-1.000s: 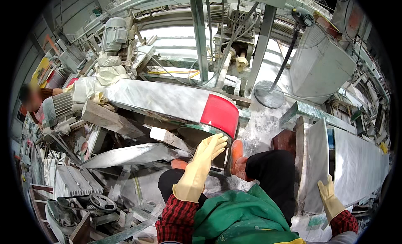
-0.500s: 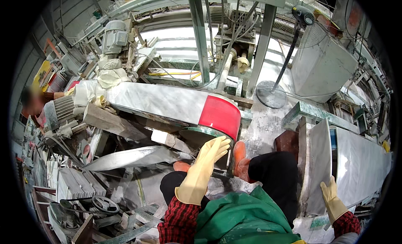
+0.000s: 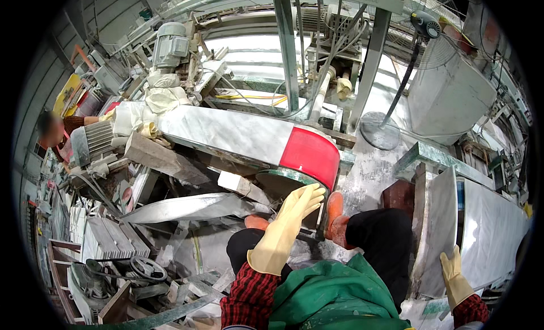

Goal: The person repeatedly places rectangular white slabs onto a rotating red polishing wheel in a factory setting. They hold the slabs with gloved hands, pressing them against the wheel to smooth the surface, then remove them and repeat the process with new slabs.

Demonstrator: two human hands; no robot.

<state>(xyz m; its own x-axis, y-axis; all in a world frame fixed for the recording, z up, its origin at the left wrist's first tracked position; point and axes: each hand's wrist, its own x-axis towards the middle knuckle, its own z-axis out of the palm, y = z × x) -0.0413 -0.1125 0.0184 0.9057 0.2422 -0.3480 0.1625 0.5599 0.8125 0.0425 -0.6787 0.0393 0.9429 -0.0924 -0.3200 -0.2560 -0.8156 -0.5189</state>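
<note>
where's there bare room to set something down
Bare floor lies between the fan base, the red panel and the orange boots. The far-right pale slab, beside the right hand, also looks bare. It is crowded at lower left, around the handwheel.

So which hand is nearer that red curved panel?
The left hand, just below the red curved panel in the picture. The right hand is farther off, beside the grey slab at right.

Here the left hand [image 3: 288, 228], yellow-gloved, is held out flat near the red band [image 3: 310, 154]; the right hand [image 3: 455, 278], gloved too, is placed at the edge of a grey slab [image 3: 439, 233], and a fan [image 3: 425, 25] is seen standing farther off.
</note>
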